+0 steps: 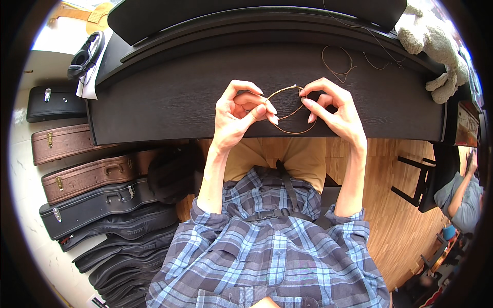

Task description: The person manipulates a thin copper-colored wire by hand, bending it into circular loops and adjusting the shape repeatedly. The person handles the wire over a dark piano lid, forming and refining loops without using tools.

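Over a black wood-grain surface (169, 97), I hold a thin, bronze-coloured coiled guitar string (295, 133) in front of me between both hands. My left hand (233, 115) pinches the left side of the loop with thumb and fingertips. The right side of the loop is pinched between the thumb and index finger of my right hand (336, 110), its other fingers curled. Beyond my right hand, a second loop of string (322, 56) lies on the surface, apart from my fingers. A short thin strand (375, 66) is beside it.
Headphones (84, 56) and white paper sit at the far left, near part of a guitar (97, 19). A grey plush toy (439, 49) rests at the right end. Several instrument cases (84, 178) line the left floor. A black bench (425, 177) and another person (459, 200) are at right.
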The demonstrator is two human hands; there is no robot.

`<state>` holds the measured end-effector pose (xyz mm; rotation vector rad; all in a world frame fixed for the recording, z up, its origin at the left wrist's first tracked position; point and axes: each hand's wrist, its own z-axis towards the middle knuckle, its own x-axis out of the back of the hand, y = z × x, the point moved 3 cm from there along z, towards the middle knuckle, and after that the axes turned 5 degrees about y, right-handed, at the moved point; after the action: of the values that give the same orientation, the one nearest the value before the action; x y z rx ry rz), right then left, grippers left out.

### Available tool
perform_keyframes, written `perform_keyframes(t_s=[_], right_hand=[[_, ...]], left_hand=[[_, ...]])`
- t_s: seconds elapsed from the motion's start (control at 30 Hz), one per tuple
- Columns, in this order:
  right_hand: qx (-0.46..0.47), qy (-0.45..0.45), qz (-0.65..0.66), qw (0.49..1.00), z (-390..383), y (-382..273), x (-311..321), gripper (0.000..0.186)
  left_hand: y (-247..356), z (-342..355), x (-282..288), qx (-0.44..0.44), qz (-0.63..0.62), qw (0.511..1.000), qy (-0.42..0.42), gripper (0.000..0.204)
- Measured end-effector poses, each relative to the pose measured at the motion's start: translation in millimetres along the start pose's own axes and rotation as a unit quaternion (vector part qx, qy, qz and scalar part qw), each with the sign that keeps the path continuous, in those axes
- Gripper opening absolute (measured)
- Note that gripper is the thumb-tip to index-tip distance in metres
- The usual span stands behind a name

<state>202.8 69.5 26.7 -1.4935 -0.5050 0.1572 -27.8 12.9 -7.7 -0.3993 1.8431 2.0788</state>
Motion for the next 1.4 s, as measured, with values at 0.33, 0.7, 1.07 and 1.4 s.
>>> perform_keyframes(t_s=[0.33, 0.7, 1.07, 1.4], right_hand=[[0.057, -0.051, -0.019, 0.997, 1, 5, -1, 0.021], [0.099, 0.015, -0.04, 0.994, -2, -4, 0, 0.035], [0.096, 0.137, 0.135, 0.977, -1, 11, 7, 0.041], [0.139, 0.153, 0.165, 0.964, -4, 30, 18, 0.04]], left_hand=[[1, 0, 1, 0.008, -0.012, 1.0, -0.003, 0.029], [2, 2, 2, 0.007, -0.028, 0.999, 0.031, 0.031], [2, 2, 3, 0.02, -0.035, 0.999, 0.032, 0.032], [2, 3, 4, -0.015, -0.019, 0.994, 0.108, 0.027]])
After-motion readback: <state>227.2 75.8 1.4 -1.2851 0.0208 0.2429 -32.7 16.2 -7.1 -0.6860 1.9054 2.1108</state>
